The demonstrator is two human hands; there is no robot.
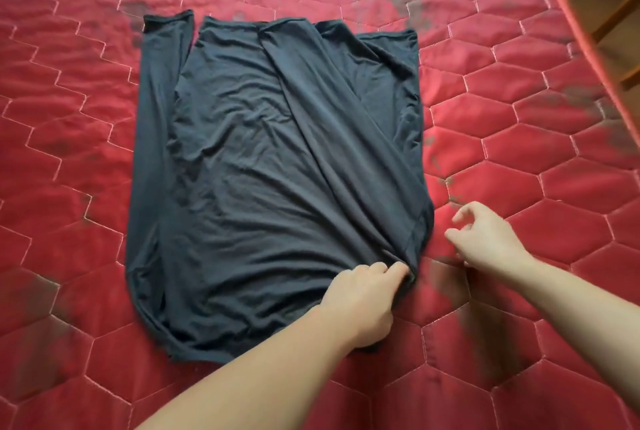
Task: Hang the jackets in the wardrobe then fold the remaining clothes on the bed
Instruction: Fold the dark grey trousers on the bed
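Head view. I log the dark shirt (263, 166) lying flat on the bed (519, 159), collar end far from me, hem end near. My left hand (360, 298) sits on the shirt's near right corner; the fingers are curled and the thumb and forefinger pinch a bunched fold of the hem there, so that grip is clenched on the fabric. My right hand (485, 239) is just to the right of the same corner, off the shirt and over bare mattress cover, near the fabric edge but apart from it; I cannot tell whether it touches the bed. Its fingers are loosely curled with a gap between thumb and forefinger, holding nothing, so that grip is released. The shirt is thin, soft, matte knit, navy to charcoal, with fine wrinkles running toward the pinched corner. One long sleeve lies straight along the shirt's left edge; the right side is folded in over the body as a diagonal panel from collar to near right corner. The hem is curved. The bed cover around the shirt is red, slightly glossy, quilted in hexagons with pale stitching, and carries dark worn patches. Beyond the bed's far right edge from the shirt, blurred wood-coloured shapes show.
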